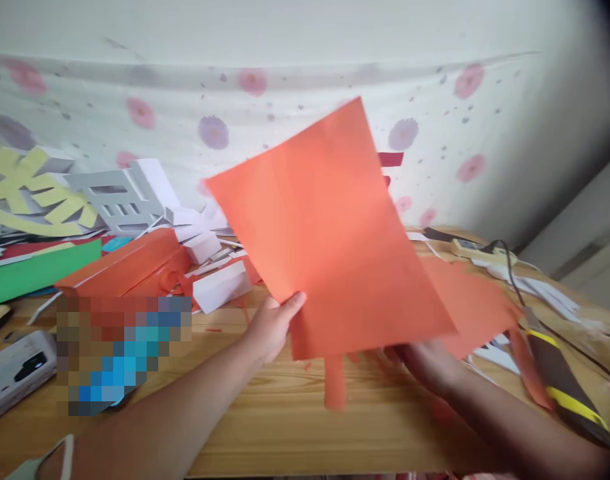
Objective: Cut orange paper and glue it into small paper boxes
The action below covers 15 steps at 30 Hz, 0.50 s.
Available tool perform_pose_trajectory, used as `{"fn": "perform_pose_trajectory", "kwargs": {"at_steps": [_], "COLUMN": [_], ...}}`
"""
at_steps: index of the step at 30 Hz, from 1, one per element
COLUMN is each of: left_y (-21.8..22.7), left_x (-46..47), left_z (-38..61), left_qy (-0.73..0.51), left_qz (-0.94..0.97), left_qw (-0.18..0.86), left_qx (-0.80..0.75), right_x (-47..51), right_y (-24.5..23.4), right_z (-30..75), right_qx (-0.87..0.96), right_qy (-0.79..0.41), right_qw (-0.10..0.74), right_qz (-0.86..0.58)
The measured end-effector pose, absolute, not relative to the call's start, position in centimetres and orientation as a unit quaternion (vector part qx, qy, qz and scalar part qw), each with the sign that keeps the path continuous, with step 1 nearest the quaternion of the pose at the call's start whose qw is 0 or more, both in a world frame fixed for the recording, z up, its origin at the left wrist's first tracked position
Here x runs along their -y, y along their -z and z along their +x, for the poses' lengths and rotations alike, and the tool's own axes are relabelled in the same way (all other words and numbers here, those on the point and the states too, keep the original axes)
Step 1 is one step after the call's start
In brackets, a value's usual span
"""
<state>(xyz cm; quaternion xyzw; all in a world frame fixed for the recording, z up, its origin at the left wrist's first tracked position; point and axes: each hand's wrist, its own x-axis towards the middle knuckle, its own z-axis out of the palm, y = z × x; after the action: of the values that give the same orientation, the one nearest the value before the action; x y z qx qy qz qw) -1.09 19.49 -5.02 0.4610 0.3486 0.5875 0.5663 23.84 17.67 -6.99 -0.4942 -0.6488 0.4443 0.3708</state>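
A large orange sheet of paper [329, 233] is held up and tilted over the table. My left hand [275, 327] pinches its lower left edge, thumb on the front face. Beneath the sheet's bottom edge sits my right hand [425, 363], smeared by motion. Its fingers are hidden behind the paper, so I cannot tell if they grip it. A narrow orange strip [335, 383] shows under the sheet. More orange paper [469, 303] lies to the right, behind my right hand.
Cut-out paper characters in yellow [29, 187] and grey-white [115, 197] stand at the back left. A folded orange paper piece [125, 270] and a green sheet [45, 270] lie nearby. At right are a black tool with yellow bands [565, 373] and a power strip [475, 250] with its cord.
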Motion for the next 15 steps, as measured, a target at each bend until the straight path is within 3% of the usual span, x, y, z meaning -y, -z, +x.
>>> {"fn": "perform_pose_trajectory", "kwargs": {"at_steps": [5,10,15], "left_y": [4.9,4.2,3.5], "left_x": [-20.1,-19.8,-19.3], "left_z": [-1.6,-1.5,-1.1], "left_qy": [-0.608,-0.593,-0.593], "left_qz": [0.5,0.494,0.493], "left_qw": [0.455,0.462,0.466], "left_qx": [-0.416,-0.437,-0.433], "right_x": [-15.8,-13.8,-13.4], "right_y": [5.5,4.0,3.3], "right_z": [28.5,31.1,30.2], "right_qx": [0.643,0.706,0.709], "right_qy": [-0.502,-0.48,-0.463], "right_qw": [0.411,0.322,0.316], "right_qz": [-0.407,-0.41,-0.428]}}
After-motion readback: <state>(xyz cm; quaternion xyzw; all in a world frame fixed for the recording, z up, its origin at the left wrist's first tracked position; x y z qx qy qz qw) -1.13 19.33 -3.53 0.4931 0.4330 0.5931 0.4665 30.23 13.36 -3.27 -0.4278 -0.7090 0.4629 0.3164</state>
